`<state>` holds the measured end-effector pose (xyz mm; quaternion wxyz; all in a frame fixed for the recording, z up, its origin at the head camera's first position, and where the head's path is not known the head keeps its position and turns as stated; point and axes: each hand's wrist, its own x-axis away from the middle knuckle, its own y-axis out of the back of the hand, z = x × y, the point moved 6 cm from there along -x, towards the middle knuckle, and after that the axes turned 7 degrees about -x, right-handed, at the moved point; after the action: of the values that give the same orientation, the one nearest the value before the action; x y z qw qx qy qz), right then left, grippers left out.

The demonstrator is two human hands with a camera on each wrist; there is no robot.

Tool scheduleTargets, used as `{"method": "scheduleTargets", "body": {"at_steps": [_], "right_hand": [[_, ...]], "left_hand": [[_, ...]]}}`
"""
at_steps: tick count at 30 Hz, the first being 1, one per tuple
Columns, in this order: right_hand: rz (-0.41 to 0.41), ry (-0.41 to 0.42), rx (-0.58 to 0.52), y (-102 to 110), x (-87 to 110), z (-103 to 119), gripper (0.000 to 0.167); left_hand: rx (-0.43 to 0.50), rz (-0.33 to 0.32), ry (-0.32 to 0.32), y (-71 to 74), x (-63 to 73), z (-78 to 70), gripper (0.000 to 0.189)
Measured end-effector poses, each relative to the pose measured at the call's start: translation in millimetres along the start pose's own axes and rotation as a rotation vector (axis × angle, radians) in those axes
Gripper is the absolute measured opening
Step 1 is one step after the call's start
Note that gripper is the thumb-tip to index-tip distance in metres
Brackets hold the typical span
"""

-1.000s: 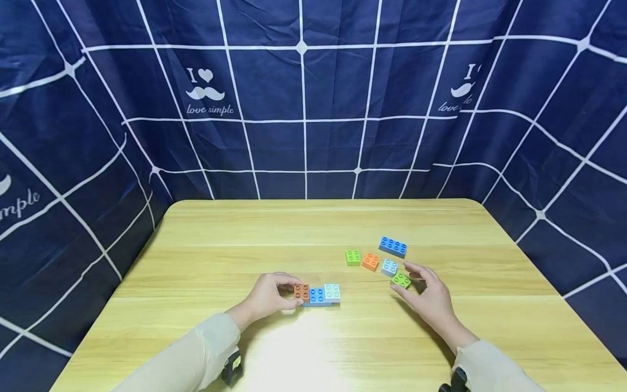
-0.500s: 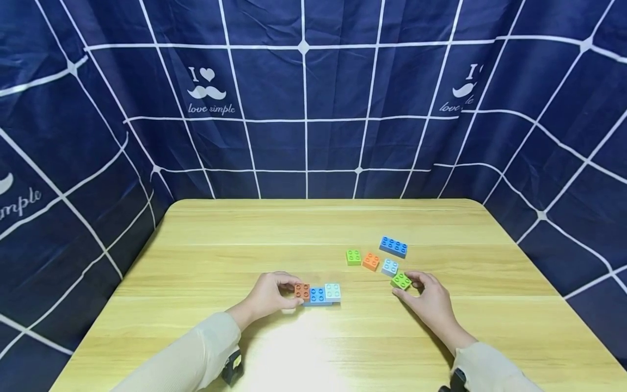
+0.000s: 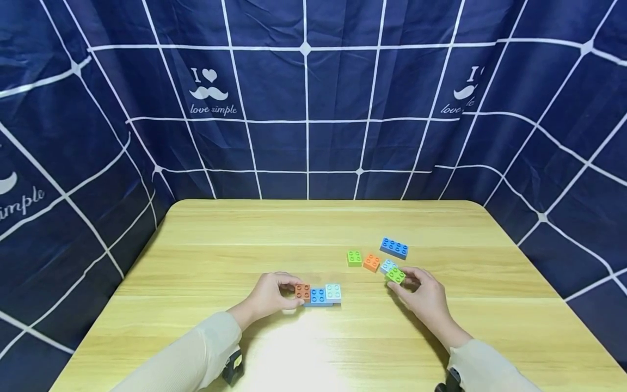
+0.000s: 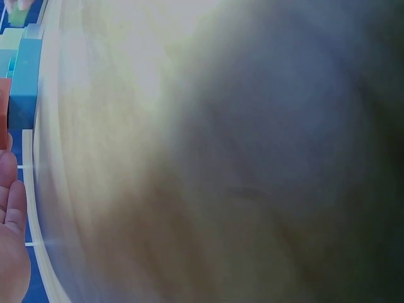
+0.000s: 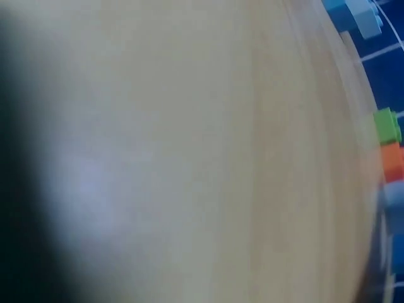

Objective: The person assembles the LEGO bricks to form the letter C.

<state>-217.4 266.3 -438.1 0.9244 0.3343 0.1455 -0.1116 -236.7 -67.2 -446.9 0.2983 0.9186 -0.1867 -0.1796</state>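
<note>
My left hand (image 3: 268, 296) grips the rust-red brick (image 3: 302, 292) at the left end of a small joined build. That build has a long blue brick (image 3: 318, 296) below and a pale mint brick (image 3: 333, 293) on its right end. In the left wrist view, the blue brick (image 4: 25, 85) shows beyond my fingers (image 4: 14, 205). On the right, my right hand (image 3: 425, 294) pinches a lime green brick (image 3: 395, 275) between thumb and fingers. It overlaps the light blue brick (image 3: 388, 265) in the head view. My right hand is outside the right wrist view.
Behind the held green brick lie an orange brick (image 3: 372, 262), another lime green brick (image 3: 354, 258) and a long dark blue brick (image 3: 394, 247). The wooden table (image 3: 235, 228) is bordered by a navy grid curtain (image 3: 274, 147) at the back and sides.
My right hand's fingers have closed on the lime green brick and moved it slightly left and back, over the light blue one. My left hand and the build stay in place.
</note>
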Motion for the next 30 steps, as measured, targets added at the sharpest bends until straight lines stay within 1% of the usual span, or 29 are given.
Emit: {"method": "scheduleTargets", "body": {"at_steps": [2, 5, 11, 16, 18, 24, 30], "right_hand": [[0.012, 0.009, -0.03, -3.6, -2.1, 7.9, 0.044], [0.03, 0.041, -0.046, -10.7, -5.1, 20.0, 0.045], [0.067, 0.114, -0.069, -29.3, -9.8, 43.3, 0.044], [0.105, 0.185, -0.118, -46.0, -12.6, 64.3, 0.045], [0.134, 0.198, -0.137, -53.6, -13.1, 72.0, 0.045], [0.252, 0.198, -0.167, -76.2, -10.3, 91.5, 0.043], [0.362, 0.238, -0.166, -96.7, -7.9, 109.8, 0.04]], "left_hand": [[0.002, 0.004, 0.004, -0.2, 0.2, 0.8, 0.028], [0.01, 0.008, 0.007, -0.4, 0.5, 1.2, 0.028], [0.012, 0.006, 0.011, -0.3, 0.3, 1.2, 0.028], [0.015, 0.003, 0.014, -0.3, 0.3, 1.9, 0.029], [0.018, 0.002, 0.013, -0.1, 0.3, 1.6, 0.029], [0.007, 0.0, 0.005, 1.0, 0.0, 0.0, 0.03], [0.0, 0.006, 0.002, 2.0, -0.2, -1.0, 0.029]]}}
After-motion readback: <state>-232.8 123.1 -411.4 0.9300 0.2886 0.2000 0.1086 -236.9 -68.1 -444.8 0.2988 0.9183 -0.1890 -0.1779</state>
